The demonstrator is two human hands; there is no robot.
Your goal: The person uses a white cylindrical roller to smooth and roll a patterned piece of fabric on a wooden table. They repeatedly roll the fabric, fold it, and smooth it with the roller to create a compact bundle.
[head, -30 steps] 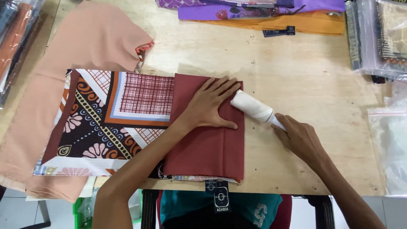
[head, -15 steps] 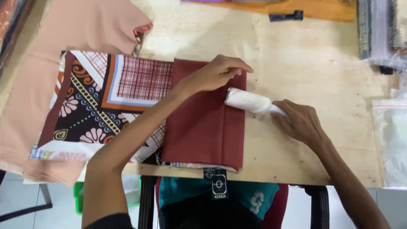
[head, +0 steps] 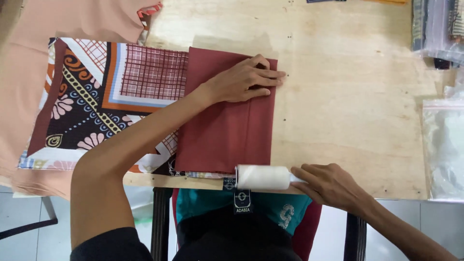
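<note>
Maroon cloth (head: pixel 224 125), folded, is laid on the desk (head: pixel 348 96) beside a patterned cloth (head: pixel 96 96). Its far edge is pressed flat by the left hand (head: pixel 246 79), fingers extended. At its near edge, a white roller (head: pixel 262 177) is gripped by the right hand (head: pixel 331 186).

Counts by kind: 2 hands, left (head: pixel 244 81) and right (head: pixel 328 186); 1 white lint roller (head: pixel 263 177); 1 folded maroon cloth (head: pixel 227 125); 1 patterned cloth (head: pixel 96 101); 1 peach cloth (head: pixel 72 19); 1 clear plastic bag (head: pixel 443 145) at the right edge; 1 wooden table (head: pixel 348 96).
</note>
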